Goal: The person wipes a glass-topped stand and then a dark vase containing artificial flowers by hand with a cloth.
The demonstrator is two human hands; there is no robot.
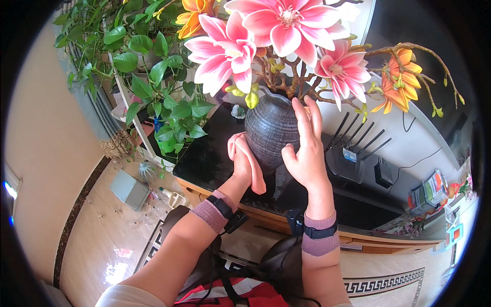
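Observation:
A dark grey ribbed vase (270,126) stands on the black glossy top of a cabinet (215,153), holding branches with large pink flowers (289,19) and orange ones (399,78). My left hand (241,165) has a pink cloth (255,169) wrapped over it and lies against the vase's lower left side; its fingers are mostly hidden by the cloth. On the right side of the vase is my right hand (308,149), its fingers raised and spread, with the fingertips near the rim. Whether its palm touches the vase cannot be told.
Right of the vase stand a router with several antennas (349,153) and a small black box (383,172), below a large screen (433,76). A small figurine (238,111) is behind the vase. Trailing green plants (157,76) hang at left, above a grey bin (129,190).

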